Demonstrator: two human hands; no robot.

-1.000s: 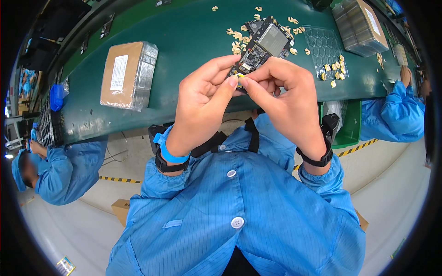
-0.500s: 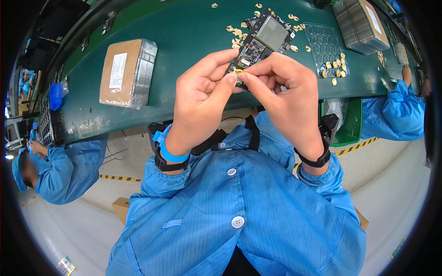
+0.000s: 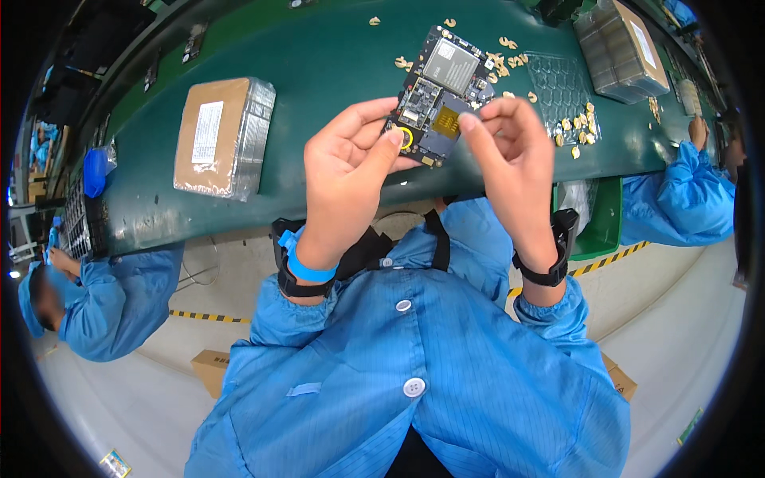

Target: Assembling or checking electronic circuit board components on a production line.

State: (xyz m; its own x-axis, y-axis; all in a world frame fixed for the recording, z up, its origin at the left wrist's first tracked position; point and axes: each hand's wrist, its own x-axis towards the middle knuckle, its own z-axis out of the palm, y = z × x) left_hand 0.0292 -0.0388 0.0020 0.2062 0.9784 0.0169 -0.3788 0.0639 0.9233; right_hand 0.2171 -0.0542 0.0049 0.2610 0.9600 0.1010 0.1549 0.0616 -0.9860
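Gripping a circuit board [image 3: 437, 95], both hands [image 3: 430, 155] hover over the green workbench [image 3: 319, 72].

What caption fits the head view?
Both hands, left hand and right hand, hold a dark circuit board above a green workbench.

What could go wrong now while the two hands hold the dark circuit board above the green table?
1. The dark rectangular circuit board is pinched only at its lower edge by the left hand and right hand; it might slip and fall onto the green table.
2. The left thumb lies by a small round yellow part; pressure could perhaps shift it.
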